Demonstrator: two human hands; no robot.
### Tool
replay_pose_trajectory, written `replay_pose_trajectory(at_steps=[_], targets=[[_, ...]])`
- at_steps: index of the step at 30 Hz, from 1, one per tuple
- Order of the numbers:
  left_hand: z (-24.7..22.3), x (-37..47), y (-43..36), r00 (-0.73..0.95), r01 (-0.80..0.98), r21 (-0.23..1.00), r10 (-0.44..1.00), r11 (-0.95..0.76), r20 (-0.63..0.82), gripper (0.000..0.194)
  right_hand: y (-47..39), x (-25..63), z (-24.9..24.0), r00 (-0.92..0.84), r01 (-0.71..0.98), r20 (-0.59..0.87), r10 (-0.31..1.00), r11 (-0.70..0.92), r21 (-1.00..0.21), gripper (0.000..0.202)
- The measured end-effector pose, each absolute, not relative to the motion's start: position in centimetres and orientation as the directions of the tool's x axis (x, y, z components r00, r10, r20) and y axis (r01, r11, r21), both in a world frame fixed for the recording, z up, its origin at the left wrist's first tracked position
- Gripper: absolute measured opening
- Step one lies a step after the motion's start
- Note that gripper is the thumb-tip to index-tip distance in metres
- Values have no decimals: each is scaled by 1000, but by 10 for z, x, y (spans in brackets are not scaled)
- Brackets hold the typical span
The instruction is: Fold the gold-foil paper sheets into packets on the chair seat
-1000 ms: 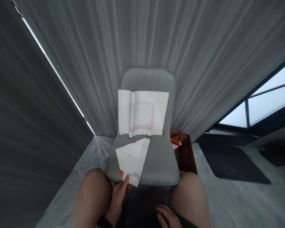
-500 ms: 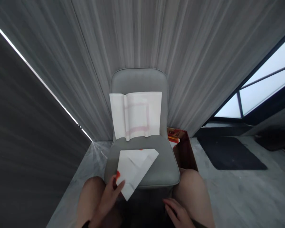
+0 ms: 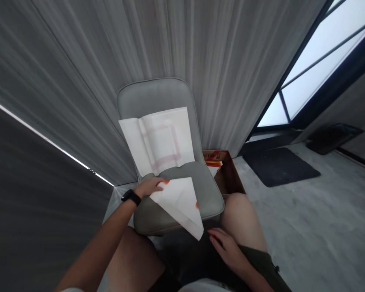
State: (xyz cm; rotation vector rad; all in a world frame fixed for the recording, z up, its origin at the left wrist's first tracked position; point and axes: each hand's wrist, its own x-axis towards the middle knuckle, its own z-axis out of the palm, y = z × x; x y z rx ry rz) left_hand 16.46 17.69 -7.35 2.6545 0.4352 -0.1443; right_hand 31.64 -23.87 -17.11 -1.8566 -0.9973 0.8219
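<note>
A folded piece of white paper [image 3: 178,198] with small orange-red patches lies on the seat of a grey chair [image 3: 203,190], its lower corner past the front edge. My left hand [image 3: 150,186], with a dark watch on the wrist, pinches the paper's upper-left edge beside one orange-red patch. Down by my right thigh, my right hand [image 3: 226,247] rests apart from the paper, fingers loosely bent with a gap at the thumb and nothing visible in them. A larger creased white sheet [image 3: 167,140] leans against the backrest, a faint reddish frame shape showing on it.
Right of the chair, a reddish-brown cardboard box [image 3: 235,174] on the floor holds red and white papers [image 3: 214,166]. A dark mat [image 3: 281,166] lies farther right, below a window [image 3: 316,61]. Grey panelled wall [image 3: 170,40] stands behind the chair.
My left hand has moved up and turned the folded paper clockwise on the seat. The view has tilted and shifted right. My right hand stays near my thigh.
</note>
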Motion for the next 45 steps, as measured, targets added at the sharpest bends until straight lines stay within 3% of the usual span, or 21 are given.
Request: replay_pose_trajectory(at_steps=[4,7,9,11,14,17,20,23,30,35,39,45], targets=[[-69,227,165,974,225,312,212,-923,-74,32,-217,308,-182,595,-27,-310,742,-367,-930,54],[-70,261,142,969,209,233,233,-950,79,36,-191,304,-190,555,-345,-524,646,-394,-852,59],[-77,265,119,949,199,243,249,-949,195,35,-180,303,-193,566,-374,-540,624,-390,-842,58],[-91,249,90,896,168,278,264,-946,357,32,-178,304,-193,639,-226,-415,647,-358,-906,54],[-120,197,39,783,207,363,377,-908,496,34,-187,309,-190,694,238,-24,720,-260,-936,39],[-143,139,-7,763,230,402,421,-886,490,40,-194,315,-186,483,695,341,807,-117,-709,31],[-156,107,-33,845,171,373,331,-912,420,59,-186,318,-187,162,894,438,884,57,-444,59],[-165,101,-34,910,133,309,240,-942,339,72,-170,318,-195,-15,936,440,898,167,-310,69],[-193,104,-15,930,103,259,186,-960,317,63,-163,321,-213,-49,953,477,878,184,-240,45],[-203,104,-16,876,110,349,256,-931,408,41,-164,324,-213,-5,923,499,867,196,-332,36],[-204,107,-12,871,102,438,293,-893,395,33,-164,327,-215,54,894,536,842,198,-401,26],[-207,115,-9,807,160,594,451,-788,381,23,-156,321,-221,265,786,476,838,98,-610,21]])
